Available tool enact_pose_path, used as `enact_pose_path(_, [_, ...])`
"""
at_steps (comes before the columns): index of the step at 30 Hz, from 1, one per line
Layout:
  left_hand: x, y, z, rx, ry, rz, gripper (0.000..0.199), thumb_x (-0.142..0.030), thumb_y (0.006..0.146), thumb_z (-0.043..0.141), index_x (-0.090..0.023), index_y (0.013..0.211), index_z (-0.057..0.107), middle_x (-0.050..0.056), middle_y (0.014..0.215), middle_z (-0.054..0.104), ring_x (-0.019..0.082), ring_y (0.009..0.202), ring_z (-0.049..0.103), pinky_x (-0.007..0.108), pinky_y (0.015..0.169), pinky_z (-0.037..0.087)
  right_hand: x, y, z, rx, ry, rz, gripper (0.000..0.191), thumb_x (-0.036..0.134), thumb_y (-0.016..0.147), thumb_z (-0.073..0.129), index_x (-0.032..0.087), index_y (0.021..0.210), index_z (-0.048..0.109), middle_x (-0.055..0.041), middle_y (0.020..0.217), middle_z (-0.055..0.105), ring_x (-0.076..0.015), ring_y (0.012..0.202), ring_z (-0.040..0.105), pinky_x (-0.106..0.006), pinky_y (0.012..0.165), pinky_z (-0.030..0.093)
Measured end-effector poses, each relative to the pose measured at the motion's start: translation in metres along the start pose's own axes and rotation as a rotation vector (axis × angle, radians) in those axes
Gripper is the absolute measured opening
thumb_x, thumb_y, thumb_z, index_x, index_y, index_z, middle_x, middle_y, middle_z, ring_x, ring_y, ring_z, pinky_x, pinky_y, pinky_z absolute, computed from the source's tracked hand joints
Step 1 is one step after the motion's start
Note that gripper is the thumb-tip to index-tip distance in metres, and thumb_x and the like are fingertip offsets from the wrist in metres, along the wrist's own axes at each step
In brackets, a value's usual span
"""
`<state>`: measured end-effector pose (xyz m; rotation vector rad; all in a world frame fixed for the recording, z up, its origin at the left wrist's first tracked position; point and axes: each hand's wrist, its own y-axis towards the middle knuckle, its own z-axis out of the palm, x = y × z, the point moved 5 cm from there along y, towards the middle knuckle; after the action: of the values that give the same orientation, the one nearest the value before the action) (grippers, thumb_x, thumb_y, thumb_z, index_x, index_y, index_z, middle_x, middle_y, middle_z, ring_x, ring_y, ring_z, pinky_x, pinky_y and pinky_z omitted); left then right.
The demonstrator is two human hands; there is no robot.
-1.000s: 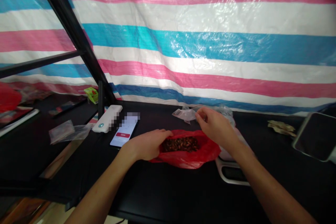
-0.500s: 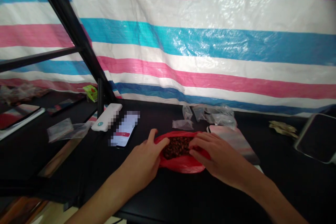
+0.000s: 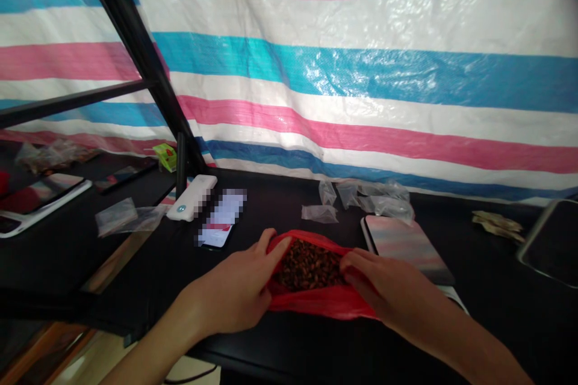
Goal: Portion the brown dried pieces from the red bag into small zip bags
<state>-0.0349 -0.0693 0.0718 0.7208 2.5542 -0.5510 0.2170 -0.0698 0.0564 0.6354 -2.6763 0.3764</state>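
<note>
A red plastic bag (image 3: 325, 304) lies on the black table with its mouth spread wide. Inside it are many small brown dried pieces (image 3: 311, 266), like seeds or spice buds; their exact kind I cannot tell. My left hand (image 3: 235, 280) grips the bag's left rim, thumb over the edge and fingers partly hidden by the plastic. At the opposite end, my right hand (image 3: 383, 283) is closed on the right rim, its fingertips just inside the opening. The pieces lie between the two hands.
Behind the bag are several clear plastic bags (image 3: 388, 201). A flat device like a small scale (image 3: 409, 246) lies to the right, near a crumpled brown scrap (image 3: 497, 225). A phone (image 3: 221, 219) and white power bank (image 3: 192, 197) lie left, beside a black frame post (image 3: 181, 162).
The bag's mouth is wider and more of the brown pieces show. My right hand has moved right and down, pulling the rim outward. The view has shifted slightly.
</note>
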Motion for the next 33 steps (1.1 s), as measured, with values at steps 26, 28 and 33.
enact_pose_path(26, [0.02,0.152,-0.014,-0.343,-0.195,0.25,0.027,-0.037,0.09,0.07,-0.018,0.108,0.076,0.012,0.106,0.076,0.027,0.097,0.069,0.036,0.089,0.051,0.021,0.004,0.004,-0.232,-0.069,-0.11,0.041,0.023,0.091,0.07,0.026,0.131,0.062,-0.0088,0.129,0.07,-0.0305,0.118,0.065,-0.05,0.103,0.051])
enact_pose_path(28, [0.021,0.151,-0.017,-0.38,-0.412,0.252,0.024,-0.039,0.091,0.069,-0.017,0.098,0.076,0.009,0.093,0.077,0.023,0.083,0.068,0.032,0.079,0.05,0.021,0.003,0.0,-0.247,-0.013,-0.106,0.037,0.028,0.093,0.069,0.028,0.129,0.063,-0.0073,0.128,0.069,-0.0286,0.118,0.065,-0.046,0.102,0.051])
enact_pose_path(33, [0.007,0.138,-0.02,-0.294,-1.028,0.242,0.034,-0.049,0.094,0.066,-0.015,0.1,0.072,0.008,0.097,0.076,0.018,0.086,0.068,0.027,0.078,0.048,0.018,0.019,-0.015,-0.45,0.082,-0.051,0.02,0.032,0.102,0.057,0.026,0.12,0.062,-0.0064,0.117,0.069,-0.0235,0.109,0.066,-0.038,0.093,0.052])
